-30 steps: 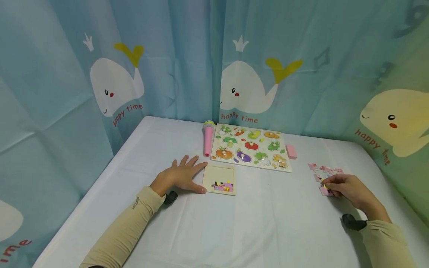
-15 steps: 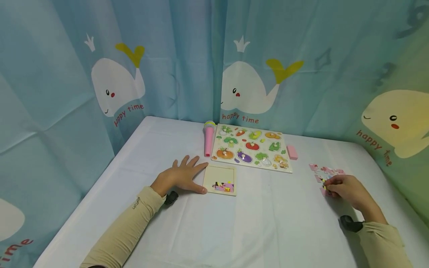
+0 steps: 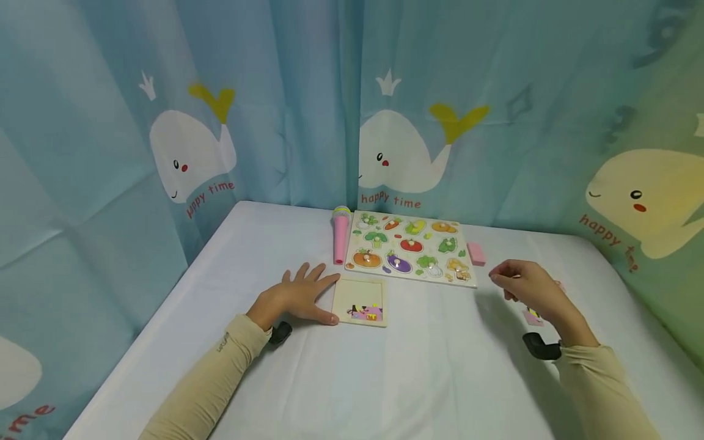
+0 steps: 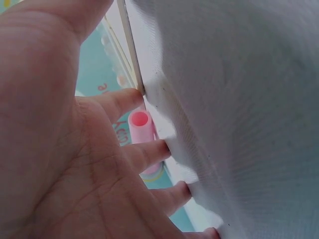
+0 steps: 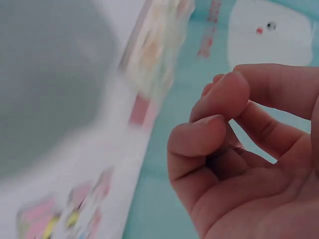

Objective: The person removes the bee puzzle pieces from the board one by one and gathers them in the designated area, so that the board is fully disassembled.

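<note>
My left hand [image 3: 299,298] lies spread on the tablecloth, thumb and index fingertip touching the left edge of a small square puzzle board [image 3: 354,293]. Several joined pieces [image 3: 365,312] with a pink and yellow cartoon picture fill its bottom right part. Raised above the table at the right, my right hand [image 3: 530,292] pinches a puzzle piece that its fingers hide almost wholly. Loose puzzle pieces [image 3: 533,318] lie behind and below that hand, partly covered by it; the right wrist view shows the pink and yellow pieces [image 5: 37,216] blurred.
A vegetable peg puzzle [image 3: 409,250] lies at the back middle. Left of it is a pink toy microphone [image 3: 340,238]; a pink block [image 3: 476,254] sits at its right. A blue whale-print curtain [image 3: 308,110] closes off the back and sides of the white table.
My right hand has lifted off the loose pieces and moved left and up, fingertips still together. The left hand and the puzzle board keep their places. The head view has tilted slightly.
</note>
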Action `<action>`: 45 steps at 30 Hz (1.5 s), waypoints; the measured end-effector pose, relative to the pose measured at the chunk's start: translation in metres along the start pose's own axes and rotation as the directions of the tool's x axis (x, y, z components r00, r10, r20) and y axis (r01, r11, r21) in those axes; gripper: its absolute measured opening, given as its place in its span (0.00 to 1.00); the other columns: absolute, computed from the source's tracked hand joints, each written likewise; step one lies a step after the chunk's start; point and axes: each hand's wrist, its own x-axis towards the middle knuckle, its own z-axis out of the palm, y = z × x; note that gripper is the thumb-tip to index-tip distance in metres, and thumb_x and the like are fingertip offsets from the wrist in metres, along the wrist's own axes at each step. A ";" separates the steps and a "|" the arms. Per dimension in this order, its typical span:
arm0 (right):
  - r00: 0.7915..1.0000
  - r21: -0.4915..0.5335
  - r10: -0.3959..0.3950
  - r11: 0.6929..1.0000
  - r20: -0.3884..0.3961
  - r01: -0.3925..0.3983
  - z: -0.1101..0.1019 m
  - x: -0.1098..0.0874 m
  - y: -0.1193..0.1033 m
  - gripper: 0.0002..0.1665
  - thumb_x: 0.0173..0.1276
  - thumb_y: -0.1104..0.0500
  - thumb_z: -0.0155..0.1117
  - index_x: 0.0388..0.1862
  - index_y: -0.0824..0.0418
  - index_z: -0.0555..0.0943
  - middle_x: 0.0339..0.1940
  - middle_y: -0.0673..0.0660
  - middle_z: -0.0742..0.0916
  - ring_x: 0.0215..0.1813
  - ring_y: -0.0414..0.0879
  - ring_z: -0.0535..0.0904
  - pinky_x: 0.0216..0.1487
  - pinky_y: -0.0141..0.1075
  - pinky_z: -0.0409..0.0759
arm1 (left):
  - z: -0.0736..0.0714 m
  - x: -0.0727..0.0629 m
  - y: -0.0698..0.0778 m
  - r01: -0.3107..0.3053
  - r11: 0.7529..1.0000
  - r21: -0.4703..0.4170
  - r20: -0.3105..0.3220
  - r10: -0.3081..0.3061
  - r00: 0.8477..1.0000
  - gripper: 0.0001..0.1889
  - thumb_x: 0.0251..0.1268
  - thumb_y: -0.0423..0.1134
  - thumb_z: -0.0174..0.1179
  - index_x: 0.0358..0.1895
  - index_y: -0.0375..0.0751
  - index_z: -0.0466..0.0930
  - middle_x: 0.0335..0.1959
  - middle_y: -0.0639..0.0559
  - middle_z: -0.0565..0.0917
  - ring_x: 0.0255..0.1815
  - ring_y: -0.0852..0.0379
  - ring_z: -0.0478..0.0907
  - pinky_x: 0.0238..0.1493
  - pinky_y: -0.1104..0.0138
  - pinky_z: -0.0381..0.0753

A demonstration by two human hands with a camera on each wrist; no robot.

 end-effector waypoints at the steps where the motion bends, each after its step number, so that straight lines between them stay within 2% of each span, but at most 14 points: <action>1: 1.000 0.001 -0.009 1.000 0.003 0.009 0.003 0.002 -0.006 0.20 0.86 0.55 0.57 0.57 0.73 0.81 0.29 0.56 0.81 0.33 0.50 0.76 0.33 0.40 0.74 | 0.001 0.000 0.000 -0.003 1.000 -0.001 -0.001 0.003 1.000 0.56 0.64 0.69 0.70 0.89 0.53 0.53 0.89 0.39 0.45 0.87 0.29 0.35 0.77 0.28 0.39; 5: 0.999 0.051 -0.047 0.998 0.021 0.046 0.014 0.008 -0.027 0.18 0.85 0.57 0.59 0.56 0.73 0.81 0.32 0.57 0.82 0.30 0.48 0.76 0.32 0.40 0.74 | 0.004 0.001 0.000 -0.013 1.000 -0.004 -0.008 0.013 1.000 0.55 0.64 0.68 0.71 0.89 0.53 0.53 0.89 0.39 0.45 0.87 0.30 0.35 0.77 0.28 0.40; 10: 0.993 0.112 -0.105 0.989 0.057 0.098 0.027 0.017 -0.051 0.15 0.83 0.60 0.61 0.54 0.74 0.81 0.35 0.61 0.84 0.30 0.49 0.78 0.33 0.39 0.78 | 0.004 0.002 0.000 -0.017 1.000 -0.015 -0.012 0.016 1.000 0.55 0.64 0.67 0.71 0.89 0.53 0.53 0.89 0.39 0.45 0.87 0.30 0.35 0.77 0.28 0.39; 20: 0.968 0.108 -0.211 0.974 0.136 0.198 0.060 0.033 -0.091 0.12 0.82 0.58 0.64 0.49 0.68 0.84 0.33 0.59 0.86 0.38 0.56 0.81 0.38 0.41 0.79 | 0.004 0.001 0.001 -0.013 1.000 -0.024 -0.018 0.013 1.000 0.55 0.64 0.68 0.71 0.89 0.55 0.53 0.89 0.40 0.44 0.87 0.31 0.34 0.78 0.29 0.38; 24: 0.950 0.133 -0.273 0.958 0.150 0.254 0.076 0.038 -0.101 0.10 0.81 0.60 0.65 0.46 0.68 0.85 0.35 0.60 0.86 0.40 0.57 0.82 0.40 0.42 0.80 | 0.003 0.002 0.001 -0.013 1.000 -0.011 -0.020 0.013 1.000 0.55 0.64 0.68 0.70 0.89 0.56 0.52 0.89 0.41 0.44 0.87 0.31 0.34 0.78 0.29 0.38; 30: 0.910 0.184 -0.363 0.926 0.198 0.329 0.100 0.045 -0.116 0.09 0.81 0.63 0.63 0.47 0.70 0.84 0.36 0.63 0.87 0.38 0.57 0.84 0.37 0.39 0.82 | 0.003 0.005 0.001 -0.013 1.000 0.018 -0.019 0.013 1.000 0.56 0.64 0.70 0.69 0.89 0.55 0.52 0.89 0.40 0.44 0.87 0.31 0.34 0.77 0.28 0.39; 35: 0.882 0.178 -0.411 0.909 0.231 0.377 0.118 0.048 -0.125 0.07 0.80 0.64 0.64 0.46 0.69 0.84 0.34 0.59 0.87 0.37 0.51 0.84 0.38 0.37 0.81 | 0.004 0.005 0.000 -0.009 1.000 0.018 -0.016 0.010 1.000 0.55 0.64 0.70 0.69 0.89 0.56 0.52 0.89 0.40 0.45 0.87 0.31 0.35 0.77 0.28 0.39; 40: 0.855 0.199 -0.423 0.904 0.301 0.377 0.129 0.050 -0.132 0.07 0.79 0.64 0.64 0.47 0.69 0.84 0.35 0.59 0.87 0.38 0.50 0.84 0.40 0.38 0.81 | 0.005 0.003 0.000 -0.006 1.000 0.017 -0.016 0.007 1.000 0.55 0.64 0.71 0.69 0.89 0.56 0.52 0.89 0.40 0.45 0.87 0.30 0.35 0.77 0.28 0.40; 45: 0.838 0.119 -0.411 0.911 0.358 0.395 0.139 0.053 -0.137 0.07 0.77 0.64 0.67 0.49 0.66 0.86 0.37 0.51 0.87 0.39 0.43 0.81 0.42 0.38 0.80 | 0.005 0.003 0.000 0.003 0.999 0.034 -0.022 -0.002 1.000 0.55 0.64 0.71 0.69 0.89 0.56 0.52 0.89 0.40 0.45 0.87 0.30 0.36 0.78 0.28 0.41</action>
